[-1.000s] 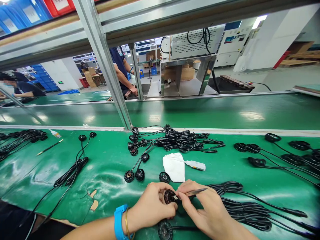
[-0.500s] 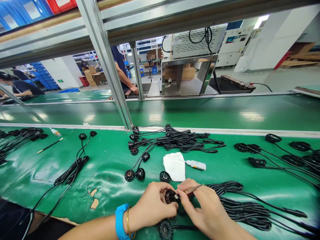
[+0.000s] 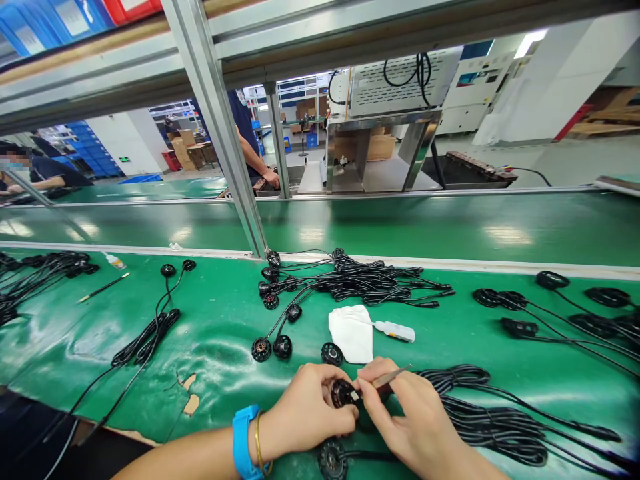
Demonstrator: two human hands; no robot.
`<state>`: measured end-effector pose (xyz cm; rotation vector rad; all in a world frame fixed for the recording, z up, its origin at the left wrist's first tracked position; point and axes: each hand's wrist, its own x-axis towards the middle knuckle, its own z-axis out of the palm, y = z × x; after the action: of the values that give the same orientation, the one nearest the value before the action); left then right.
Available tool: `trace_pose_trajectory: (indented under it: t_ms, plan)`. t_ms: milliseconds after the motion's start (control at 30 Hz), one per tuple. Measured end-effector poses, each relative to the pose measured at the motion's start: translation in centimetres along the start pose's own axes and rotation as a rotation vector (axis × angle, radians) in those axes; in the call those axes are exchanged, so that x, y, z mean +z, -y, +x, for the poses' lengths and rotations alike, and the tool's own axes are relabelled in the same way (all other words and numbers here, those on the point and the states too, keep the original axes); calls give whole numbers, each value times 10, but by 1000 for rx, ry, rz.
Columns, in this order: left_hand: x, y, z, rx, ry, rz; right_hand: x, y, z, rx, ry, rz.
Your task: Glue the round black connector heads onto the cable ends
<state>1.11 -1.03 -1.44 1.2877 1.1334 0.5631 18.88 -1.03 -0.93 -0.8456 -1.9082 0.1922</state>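
Observation:
My left hand, with a blue band and a gold bangle at the wrist, is closed round a small round black housing. A pale spot shows on the housing's right side. My right hand pinches slim metal tweezers, whose back end sticks out above the fingers; their working tip is hidden by the fingers at the housing. Under my hands lies another round black part with a cable. Just beyond my left hand sits a black ring-shaped part, touching a white cloth.
A small dropper bottle lies beside the cloth. Bundled black cables lie behind, right and left. A metal post rises at the table's back edge, before a green conveyor. Co-workers stand beyond.
The view has shifted slightly. My hands hold nearly the same pose at the housing, with the tweezers tilted much as before.

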Motion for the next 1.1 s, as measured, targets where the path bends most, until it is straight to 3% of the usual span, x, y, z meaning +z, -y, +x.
trace_pose_trajectory:
  t_ms: [367, 767, 1100]
  plan:
    - [0, -3, -1, -16, -3, -3, 1, 0, -3, 63, 18, 28]
    - [-1, -13, -2, -77, 29, -125, -1, -5, -6, 22, 36, -10]
    - [-1, -1, 1, -11, 35, -61, 6, -2, -7, 69, 71, 25]
